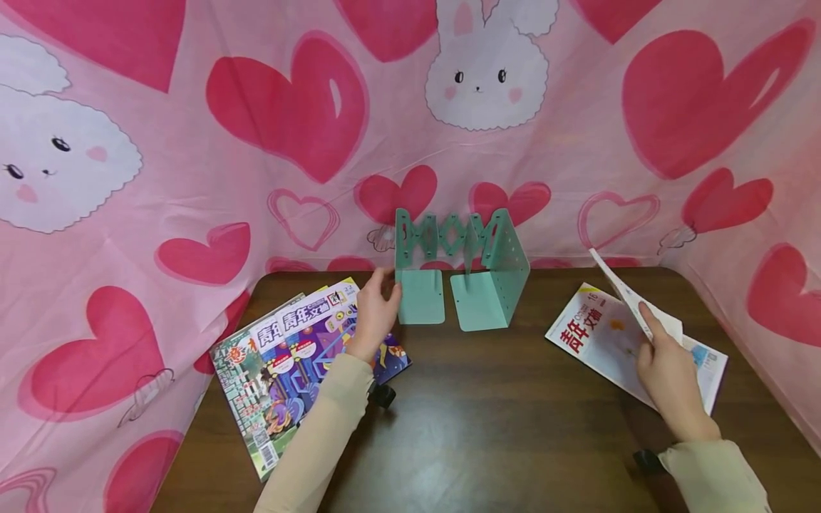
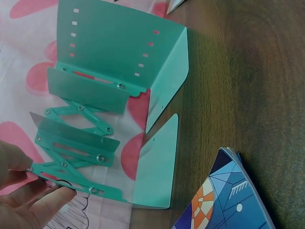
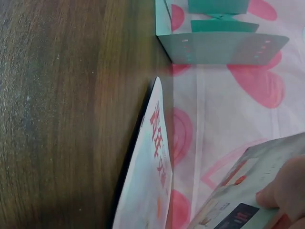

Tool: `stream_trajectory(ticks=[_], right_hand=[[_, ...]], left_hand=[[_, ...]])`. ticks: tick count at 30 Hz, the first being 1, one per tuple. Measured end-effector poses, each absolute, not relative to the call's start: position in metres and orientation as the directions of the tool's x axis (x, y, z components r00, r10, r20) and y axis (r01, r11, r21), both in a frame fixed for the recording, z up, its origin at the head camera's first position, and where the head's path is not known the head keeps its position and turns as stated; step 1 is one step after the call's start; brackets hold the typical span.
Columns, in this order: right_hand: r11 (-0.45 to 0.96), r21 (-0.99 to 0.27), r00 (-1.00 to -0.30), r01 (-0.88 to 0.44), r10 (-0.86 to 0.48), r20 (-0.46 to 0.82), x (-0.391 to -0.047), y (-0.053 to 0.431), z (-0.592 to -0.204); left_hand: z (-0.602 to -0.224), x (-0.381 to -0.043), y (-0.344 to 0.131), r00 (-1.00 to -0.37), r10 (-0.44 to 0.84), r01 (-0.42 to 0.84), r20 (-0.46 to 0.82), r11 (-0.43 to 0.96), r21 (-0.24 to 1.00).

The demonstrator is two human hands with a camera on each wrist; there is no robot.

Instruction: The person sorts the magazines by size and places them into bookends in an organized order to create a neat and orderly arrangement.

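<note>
At the left of the counter (image 1: 500,427), overlapping magazines (image 1: 304,349) are spread in a slanting fan, with their colourful covers turned up. To their right, the left end panel of a green bookend rack (image 1: 482,303) is pinched by the left hand (image 1: 378,310), the thumb and the fingers being set on opposite faces of its edge. The rack is stood upright at the back middle of the counter, its two base plates being parted by a gap and its panels joined by crossed links. Farther right, a white-covered magazine (image 1: 625,293) is gripped by the fingers of the right hand (image 1: 673,381) and held tilted, almost edge-on, over a flat-lying magazine (image 1: 599,335). Behind everything, a pink heart-patterned cloth (image 1: 398,149) is hung.
</note>
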State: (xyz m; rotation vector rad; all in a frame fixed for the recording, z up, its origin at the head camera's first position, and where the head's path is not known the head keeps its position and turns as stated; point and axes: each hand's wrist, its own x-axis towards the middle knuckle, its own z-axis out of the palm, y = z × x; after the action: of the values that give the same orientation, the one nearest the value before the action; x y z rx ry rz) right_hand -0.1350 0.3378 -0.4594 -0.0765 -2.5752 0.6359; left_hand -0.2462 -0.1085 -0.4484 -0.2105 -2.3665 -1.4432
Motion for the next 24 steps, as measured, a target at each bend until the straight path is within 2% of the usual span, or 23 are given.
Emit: stream_trajectory(ticks=[3, 13, 19, 24], right_hand=[[0.868, -0.491, -0.859, -0.077, 0.192, 0.474, -0.135, 0.333, -0.457], [0.708, -0.706, -0.802, -0.04, 0.398, 0.445, -0.13, 0.314, -0.446], [0.663, -0.744, -0.777, -0.08, 0.426, 0.463, -0.128, 0.298, -0.44], [0.639, -0.762, -0.787, -0.106, 0.414, 0.456, -0.126, 0.287, -0.439]], left_hand=[[-0.447, -0.246, -0.109, -0.927, -0.059, 0.301, 0.37, 0.469, 0.83], [-0.447, -0.245, -0.109, -0.923, -0.049, 0.319, 0.381, 0.454, 0.832], [-0.448, -0.246, -0.109, -0.924, -0.051, 0.316, 0.378, 0.456, 0.832], [-0.448, -0.246, -0.11, -0.928, -0.049, 0.307, 0.368, 0.456, 0.835]])
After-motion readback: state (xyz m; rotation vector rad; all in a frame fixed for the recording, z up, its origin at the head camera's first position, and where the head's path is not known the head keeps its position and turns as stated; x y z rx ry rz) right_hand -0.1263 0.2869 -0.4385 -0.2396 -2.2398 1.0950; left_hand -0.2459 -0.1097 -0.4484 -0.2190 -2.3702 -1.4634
